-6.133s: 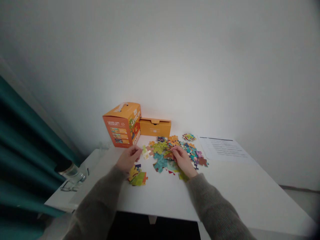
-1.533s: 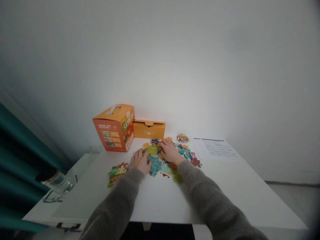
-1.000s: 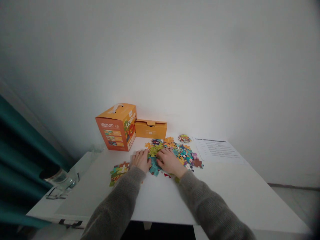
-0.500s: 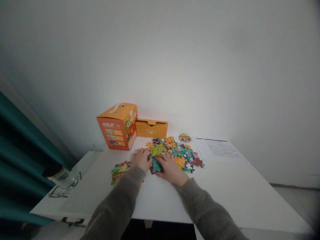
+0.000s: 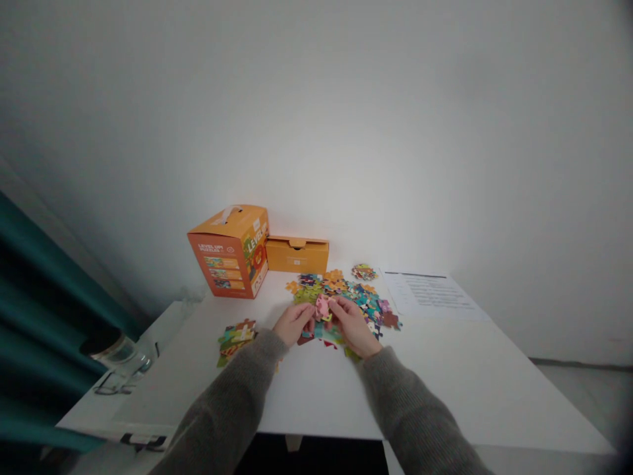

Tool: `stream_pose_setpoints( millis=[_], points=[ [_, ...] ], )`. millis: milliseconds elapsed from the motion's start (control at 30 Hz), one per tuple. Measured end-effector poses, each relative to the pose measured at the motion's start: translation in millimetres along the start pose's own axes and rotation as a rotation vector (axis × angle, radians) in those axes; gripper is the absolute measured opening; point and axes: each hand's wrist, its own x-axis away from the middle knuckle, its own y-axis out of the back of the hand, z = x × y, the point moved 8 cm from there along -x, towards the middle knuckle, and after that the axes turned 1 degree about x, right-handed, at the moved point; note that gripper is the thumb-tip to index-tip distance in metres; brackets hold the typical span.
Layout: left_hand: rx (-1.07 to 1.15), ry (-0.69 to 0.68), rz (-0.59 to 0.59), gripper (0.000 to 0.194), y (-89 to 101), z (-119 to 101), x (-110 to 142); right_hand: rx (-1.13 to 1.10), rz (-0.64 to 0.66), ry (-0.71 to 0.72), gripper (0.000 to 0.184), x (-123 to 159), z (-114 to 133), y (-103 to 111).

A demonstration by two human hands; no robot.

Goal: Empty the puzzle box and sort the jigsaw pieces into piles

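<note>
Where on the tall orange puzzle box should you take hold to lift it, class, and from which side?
Probably the white handle on top of the tall orange puzzle box, reached from above: the box stands upright, its top is clear, and the flat orange box crowds its right side.

The orange box (image 5: 228, 251) reads "LEVEL UP! PUZZLES" on its front.

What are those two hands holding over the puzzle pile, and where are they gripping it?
A pink puzzle piece, pinched between both hands: the left hand at its left edge, the right hand at its right edge, above the loose pieces.
</note>
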Motion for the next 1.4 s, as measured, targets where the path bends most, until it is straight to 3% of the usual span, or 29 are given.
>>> stream_pose_setpoints(
  millis=[67, 133, 233, 333, 433, 600, 867, 933, 1133, 1267, 1400],
  points=[
    [0.037, 0.007, 0.023, 0.044, -0.6, -2, 0, 0.045, -0.088, 0.037, 0.035, -1, 1, 10],
    [0.071, -0.02, -0.045, 0.042, 7.8, -6, 0, 0.094, -0.109, 0.024, 0.036, 0, 0, 14],
    [0.119, -0.053, -0.128, 0.042, 17.6, -9, -1, 0.224, -0.048, -0.014, 0.037, 3, -3, 11],
    [0.135, -0.009, -0.062, 0.04, 9.8, -2, -2, 0.325, -0.004, 0.02, 0.038, 4, -3, 5],
    [0.161, 0.051, -0.03, 0.044, 3.1, 5, -2, 0.261, -0.018, 0.02, 0.034, 3, -4, 6],
    [0.226, 0.028, -0.148, 0.047, 12.9, 3, -4, 0.086, -0.092, 0.006, 0.036, 4, -1, 14],
    [0.239, 0.053, -0.142, 0.048, 13.1, 3, -4, 0.342, -0.019, 0.06, 0.04, 4, -3, 7],
    [0.223, 0.029, -0.164, 0.051, 16.4, 1, -3, 0.363, -0.014, 0.051, 0.043, 5, -5, 7],
    [0.166, -0.033, -0.176, 0.035, 20.7, -1, -4, 0.302, 0.033, -0.01, 0.053, 8, -8, 2],
    [0.202, -0.007, -0.338, 0.038, 37.2, 10, -5, 0.156, -0.05, -0.011, 0.048, 4, -7, 13],
    [0.199, -0.052, -0.505, 0.037, 53.0, 10, -2, 0.273, -0.118, 0.018, 0.04, 0, -7, 25]
  ],
)
